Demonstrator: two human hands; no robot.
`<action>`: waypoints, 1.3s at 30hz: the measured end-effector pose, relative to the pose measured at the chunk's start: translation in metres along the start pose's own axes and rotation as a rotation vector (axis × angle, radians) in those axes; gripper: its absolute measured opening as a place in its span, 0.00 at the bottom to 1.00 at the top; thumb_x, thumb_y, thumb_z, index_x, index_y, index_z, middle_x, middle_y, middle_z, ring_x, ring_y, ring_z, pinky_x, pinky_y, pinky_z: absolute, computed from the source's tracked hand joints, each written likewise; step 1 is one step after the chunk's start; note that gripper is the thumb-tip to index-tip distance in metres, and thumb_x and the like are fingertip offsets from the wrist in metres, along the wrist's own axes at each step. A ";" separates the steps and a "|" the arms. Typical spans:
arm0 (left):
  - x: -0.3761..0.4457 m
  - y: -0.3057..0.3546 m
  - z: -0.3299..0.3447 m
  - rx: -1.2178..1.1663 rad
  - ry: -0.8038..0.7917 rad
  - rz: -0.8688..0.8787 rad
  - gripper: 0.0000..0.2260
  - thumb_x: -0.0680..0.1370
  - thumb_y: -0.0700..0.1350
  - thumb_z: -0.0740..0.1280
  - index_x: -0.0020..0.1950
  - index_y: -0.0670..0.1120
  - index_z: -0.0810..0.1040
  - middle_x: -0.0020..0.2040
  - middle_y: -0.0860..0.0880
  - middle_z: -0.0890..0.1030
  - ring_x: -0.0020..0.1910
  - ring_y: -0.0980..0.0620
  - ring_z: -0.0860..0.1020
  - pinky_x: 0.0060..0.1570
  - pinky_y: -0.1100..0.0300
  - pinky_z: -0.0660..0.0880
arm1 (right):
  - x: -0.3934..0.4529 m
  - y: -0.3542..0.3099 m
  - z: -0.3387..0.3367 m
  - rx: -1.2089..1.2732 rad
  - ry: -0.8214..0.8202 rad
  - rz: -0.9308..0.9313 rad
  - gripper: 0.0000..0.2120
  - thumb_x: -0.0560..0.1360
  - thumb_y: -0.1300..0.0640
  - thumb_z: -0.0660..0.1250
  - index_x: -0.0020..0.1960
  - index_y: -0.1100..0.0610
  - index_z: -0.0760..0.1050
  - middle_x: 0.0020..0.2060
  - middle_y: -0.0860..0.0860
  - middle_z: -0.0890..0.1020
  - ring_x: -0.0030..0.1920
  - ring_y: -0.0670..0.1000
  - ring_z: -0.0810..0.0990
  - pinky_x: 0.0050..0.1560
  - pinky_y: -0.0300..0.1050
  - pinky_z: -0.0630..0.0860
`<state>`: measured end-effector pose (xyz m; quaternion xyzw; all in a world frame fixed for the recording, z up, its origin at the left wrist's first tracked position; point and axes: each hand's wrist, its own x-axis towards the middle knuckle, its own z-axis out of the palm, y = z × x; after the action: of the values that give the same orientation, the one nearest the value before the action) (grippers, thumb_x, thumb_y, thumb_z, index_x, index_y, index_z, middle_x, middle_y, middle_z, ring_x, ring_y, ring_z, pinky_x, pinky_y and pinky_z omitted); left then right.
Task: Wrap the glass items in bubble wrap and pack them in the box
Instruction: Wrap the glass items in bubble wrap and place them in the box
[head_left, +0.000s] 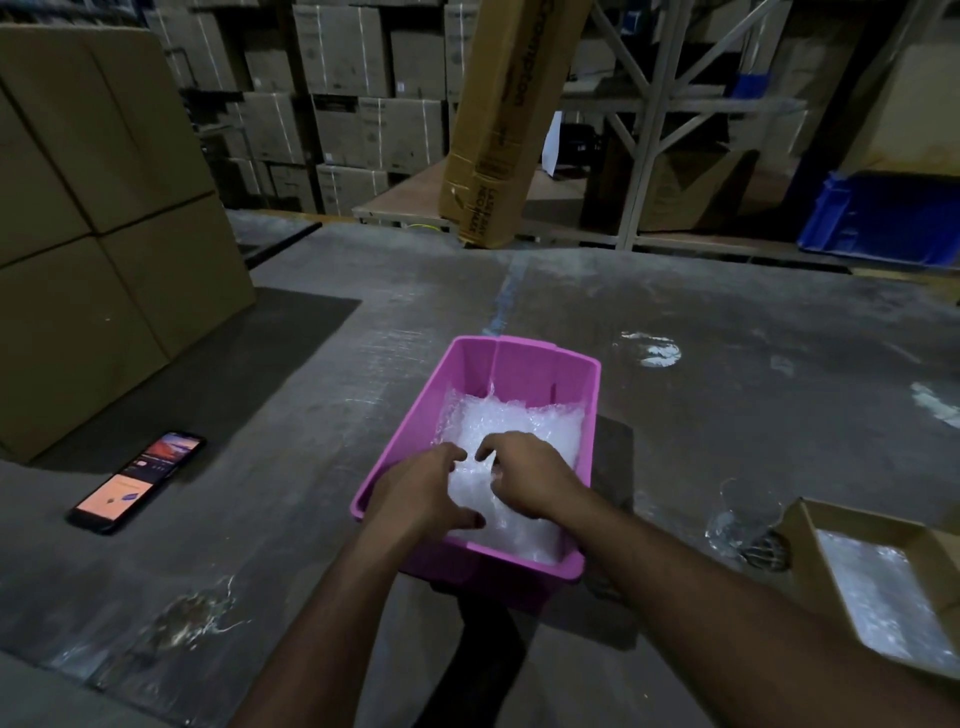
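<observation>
A pink plastic box stands on the grey floor in front of me, filled with white bubble wrap. Both hands reach into its near end. My left hand lies on the wrap with curled fingers, thumb low near the box's front. My right hand presses into the wrap beside it, fingers bent down into the folds. Whether glass sits inside the wrap is hidden. A clear drinking glass lies on the floor to the right.
A lit phone lies on the floor at left. An open cardboard box holding bubble wrap sits at the right edge. Stacked cartons rise at left; a tall leaning carton, metal racking and a blue crate stand behind.
</observation>
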<state>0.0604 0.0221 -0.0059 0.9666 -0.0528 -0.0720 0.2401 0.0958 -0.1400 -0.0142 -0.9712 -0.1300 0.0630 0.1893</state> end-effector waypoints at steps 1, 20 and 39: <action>0.000 0.000 0.000 -0.019 0.017 0.013 0.39 0.67 0.56 0.82 0.74 0.52 0.71 0.69 0.54 0.78 0.65 0.53 0.78 0.63 0.54 0.76 | -0.002 -0.002 -0.006 0.126 0.051 0.032 0.19 0.75 0.67 0.63 0.63 0.52 0.78 0.50 0.51 0.83 0.46 0.52 0.83 0.43 0.48 0.81; -0.035 0.080 -0.050 -0.718 0.449 0.379 0.04 0.76 0.44 0.75 0.48 0.54 0.84 0.44 0.62 0.86 0.45 0.64 0.83 0.45 0.73 0.75 | -0.090 0.025 -0.112 1.568 0.411 -0.028 0.19 0.77 0.48 0.67 0.63 0.58 0.78 0.57 0.54 0.84 0.55 0.51 0.83 0.56 0.45 0.81; -0.031 0.150 -0.021 -1.398 0.174 0.173 0.05 0.81 0.47 0.68 0.54 0.50 0.83 0.49 0.49 0.81 0.45 0.48 0.75 0.41 0.59 0.72 | -0.188 0.081 -0.114 1.360 0.497 0.072 0.23 0.64 0.55 0.76 0.58 0.55 0.78 0.45 0.50 0.87 0.46 0.48 0.85 0.44 0.40 0.81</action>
<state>0.0231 -0.0957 0.0868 0.5809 -0.0516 0.0078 0.8123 -0.0465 -0.3049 0.0737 -0.6277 0.0170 -0.0866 0.7734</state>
